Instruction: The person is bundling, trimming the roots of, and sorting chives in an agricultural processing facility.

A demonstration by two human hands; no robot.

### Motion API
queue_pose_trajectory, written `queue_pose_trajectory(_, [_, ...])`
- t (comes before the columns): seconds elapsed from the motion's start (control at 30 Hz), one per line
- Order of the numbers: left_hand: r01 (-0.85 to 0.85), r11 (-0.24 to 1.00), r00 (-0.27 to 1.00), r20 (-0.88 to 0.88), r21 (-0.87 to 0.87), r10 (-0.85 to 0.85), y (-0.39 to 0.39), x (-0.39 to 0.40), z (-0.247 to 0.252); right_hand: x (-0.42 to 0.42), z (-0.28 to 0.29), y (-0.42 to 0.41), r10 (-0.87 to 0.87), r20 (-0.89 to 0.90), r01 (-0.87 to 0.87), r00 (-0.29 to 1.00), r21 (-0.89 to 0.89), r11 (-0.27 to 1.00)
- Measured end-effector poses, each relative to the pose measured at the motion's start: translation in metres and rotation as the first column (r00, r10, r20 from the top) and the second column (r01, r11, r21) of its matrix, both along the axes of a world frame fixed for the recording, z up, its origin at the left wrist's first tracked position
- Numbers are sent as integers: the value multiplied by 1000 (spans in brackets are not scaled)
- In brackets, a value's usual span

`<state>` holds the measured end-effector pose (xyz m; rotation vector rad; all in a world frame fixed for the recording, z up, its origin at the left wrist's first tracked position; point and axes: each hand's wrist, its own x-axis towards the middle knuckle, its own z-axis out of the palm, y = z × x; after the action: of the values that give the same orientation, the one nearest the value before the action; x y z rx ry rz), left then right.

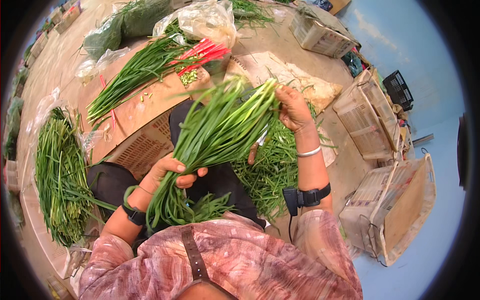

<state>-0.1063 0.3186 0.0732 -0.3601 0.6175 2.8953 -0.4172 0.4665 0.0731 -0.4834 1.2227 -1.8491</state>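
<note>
A loose bunch of long green leaves, apparently garlic chives (221, 135), slants across my lap. My left hand (174, 174) is wrapped around its lower, leafy part, and the leaf tips droop towards my shirt. At the pale stem ends, the fingers of my right hand (292, 108) are curled in against the bunch. Some stems there are blurred. Beneath the bunch, a knife with a wooden handle (253, 153) shows part of its blade; the rest is hidden. It lies over a heap of loose green leaves (266, 180) to the right of my knees.
Before me, a board (150, 108) on a plastic crate bears another chive bunch (131, 80), red ties (204, 52) and cut stem pieces (188, 77). A large chive pile (62, 180) in plastic stands left. Crates (369, 116) line the blue wall (427, 56) at right.
</note>
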Motion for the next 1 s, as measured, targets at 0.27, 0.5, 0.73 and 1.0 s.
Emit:
queue_pose_trajectory(0.27, [-137, 981, 990, 0, -140, 138, -6, 23, -15, 23, -9, -6, 70, -163, -44, 984, 155, 987])
queue_pose_trajectory(0.5, [-29, 990, 997, -79, -138, 18, -14, 30, -13, 29, -12, 3, 119, -112, -109, 987, 94, 990])
queue_pose_trajectory(0.73, [-121, 973, 976, 153, -198, 152, -7, 27, -14, 5, -53, 8, -62, -539, 307, 840, 380, 873])
queue_pose_trajectory(1.0, [-108, 966, 969, 193, -237, 156, -8, 31, -16, 37, -7, -19, 174, -768, 286, 616, 424, 860])
